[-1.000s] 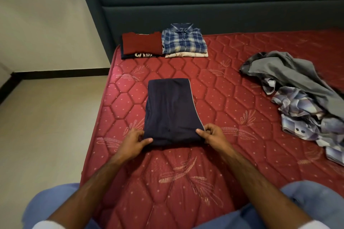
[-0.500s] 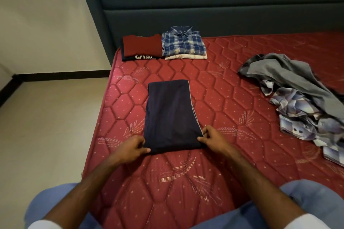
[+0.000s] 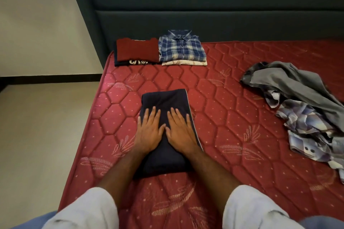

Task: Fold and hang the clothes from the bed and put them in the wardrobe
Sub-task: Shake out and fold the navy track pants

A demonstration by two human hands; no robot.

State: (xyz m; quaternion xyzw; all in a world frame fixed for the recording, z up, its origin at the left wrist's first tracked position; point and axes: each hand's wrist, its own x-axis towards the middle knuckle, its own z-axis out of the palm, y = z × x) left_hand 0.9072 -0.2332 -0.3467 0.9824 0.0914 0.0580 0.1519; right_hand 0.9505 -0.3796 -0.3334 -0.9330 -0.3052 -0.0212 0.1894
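Now both hands lie flat on the folded dark navy garment [image 3: 164, 98], which sits on the red quilted mattress [image 3: 232, 117] near its front edge, roughly midway between the mattress's left side and the loose heap on the right; the left hand [image 3: 149, 132] rests palm down on the garment's left half, fingers straight and slightly spread, pointing toward the headboard [image 3: 204, 15]; the right hand [image 3: 181, 132] lies just beside it on the right half, fingers likewise straight and gripping nothing; the thumbs almost meet over the middle of the cloth. The garment is folded into a compact rectangle, its far end rounded like a fold, and a thin pale line runs down its right edge, perhaps piping or a seam, though the view is too soft to say which.

At the far left corner of the mattress, against the headboard, stand two neat piles side by side and touching: a folded maroon top [image 3: 137, 49] lying on a dark garment with white lettering [image 3: 137, 62], and a folded blue plaid shirt [image 3: 181, 47] lying on a cream garment [image 3: 184, 63]. Well apart, at the right, an unfolded heap sprawls over the mattress: a grey garment [image 3: 290, 80] draped across a crumpled blue-and-white patterned shirt [image 3: 307, 122]. Pale sleeves [image 3: 93, 208] cover both upper forearms at the bottom of the view; beige floor [image 3: 37, 135] shows left of the bed.
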